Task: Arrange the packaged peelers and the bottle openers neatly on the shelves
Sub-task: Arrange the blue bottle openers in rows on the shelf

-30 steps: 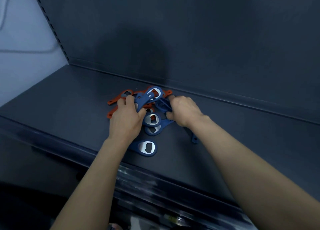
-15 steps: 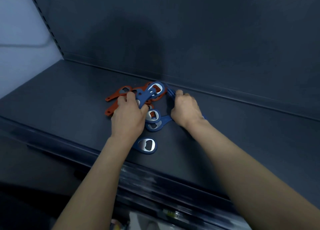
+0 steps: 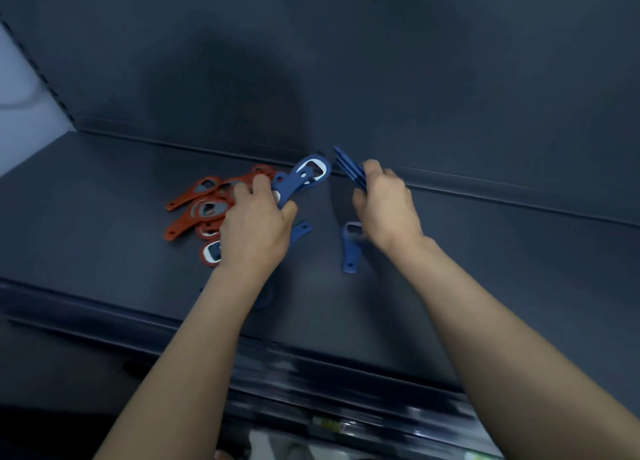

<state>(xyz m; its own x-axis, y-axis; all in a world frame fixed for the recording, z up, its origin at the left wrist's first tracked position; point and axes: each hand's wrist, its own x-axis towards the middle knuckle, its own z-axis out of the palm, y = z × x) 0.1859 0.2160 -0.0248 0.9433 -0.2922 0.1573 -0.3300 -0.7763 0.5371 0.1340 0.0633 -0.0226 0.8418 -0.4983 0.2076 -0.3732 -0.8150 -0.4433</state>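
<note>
Right hand (image 3: 384, 205) moving off toward 3 o'clock from orange openers (image 3: 201, 207), grip clasping blue opener stack (image 3: 348, 167); left hand (image 3: 254, 231) grip pinching single blue opener (image 3: 301, 179) above shelf (image 3: 104, 224).

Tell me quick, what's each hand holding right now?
Left hand: closed, holding one blue bottle opener by its handle.
Right hand: closed, gripping a stack of blue openers, seen edge-on.

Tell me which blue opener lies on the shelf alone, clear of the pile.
The blue opener lying beside the right hand, handle pointing toward the front edge. The other blue openers are gripped in the hands or tucked under the left hand.
</note>
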